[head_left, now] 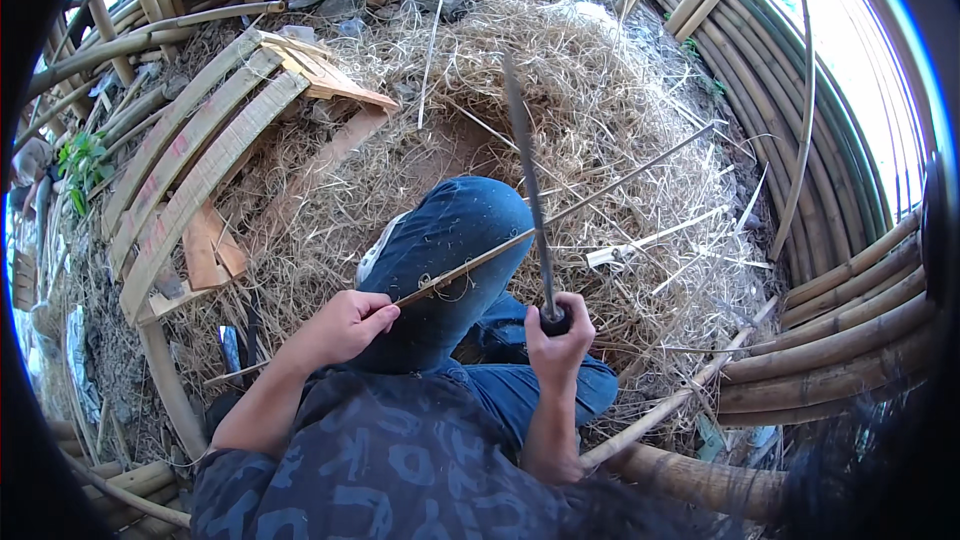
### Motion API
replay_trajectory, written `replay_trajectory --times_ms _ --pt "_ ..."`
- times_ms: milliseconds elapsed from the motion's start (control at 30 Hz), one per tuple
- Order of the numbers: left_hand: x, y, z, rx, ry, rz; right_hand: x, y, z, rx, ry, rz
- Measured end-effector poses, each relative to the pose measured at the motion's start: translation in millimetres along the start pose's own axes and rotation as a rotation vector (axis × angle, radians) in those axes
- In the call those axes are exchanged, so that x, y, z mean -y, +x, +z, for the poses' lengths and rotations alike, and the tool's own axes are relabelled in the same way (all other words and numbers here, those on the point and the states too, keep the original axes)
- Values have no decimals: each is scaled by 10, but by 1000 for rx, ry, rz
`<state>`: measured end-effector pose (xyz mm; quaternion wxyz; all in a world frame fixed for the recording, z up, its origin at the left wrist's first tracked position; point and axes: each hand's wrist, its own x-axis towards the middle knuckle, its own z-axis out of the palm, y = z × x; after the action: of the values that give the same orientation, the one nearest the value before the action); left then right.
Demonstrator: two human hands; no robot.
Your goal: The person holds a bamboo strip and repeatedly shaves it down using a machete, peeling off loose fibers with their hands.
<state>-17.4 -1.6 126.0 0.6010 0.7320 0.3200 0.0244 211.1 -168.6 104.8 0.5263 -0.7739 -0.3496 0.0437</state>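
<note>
Bamboo poles [815, 180] ring the ground around me, and a thick spread of curled shavings [590, 60] lies ahead of both grips. My left grip [352, 328] is closed on a thin strip [475, 265], thumb pressed along it, probably to keep it from rolling or sliding. My right grip [560, 335] is wrapped round the dark handle of a long knife [526, 155], its blade reaching away from me, likely so the edge stays well clear of my left fingers.

My raised knee [450, 215] sits between the two grips, just ahead of them, and the strip slants across it; I take the knee for a rest that backs the thin piece. From my left grip the strip runs rightward and away, crossing the blade's line ahead of my right grip, and its free end hangs well beyond that grip to the right. Whether blade and strip touch where they cross, I cannot tell. What looks like its short tail shows to the near left of my left grip, past the forearm.

Ahead and left of my left grip stands a slatted wooden frame [205, 158]; a pale stick [655, 239] lies ahead and right of my right grip.
</note>
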Motion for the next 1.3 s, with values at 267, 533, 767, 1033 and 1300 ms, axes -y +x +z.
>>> replay_trajectory --times_ms 267,533,767,1033,1300 --pt "46 41 94 14 45 -16 278 431 186 102 -287 -137" --pt "237 222 13 130 -87 -28 223 725 177 253 -490 -304" --pt "246 329 -82 285 -247 -161 223 800 193 311 -504 -262" --pt "164 137 38 6 -41 -63 184 791 201 292 -519 -237" --pt "346 1 63 29 -185 -50 7 930 8 250 -155 -144"
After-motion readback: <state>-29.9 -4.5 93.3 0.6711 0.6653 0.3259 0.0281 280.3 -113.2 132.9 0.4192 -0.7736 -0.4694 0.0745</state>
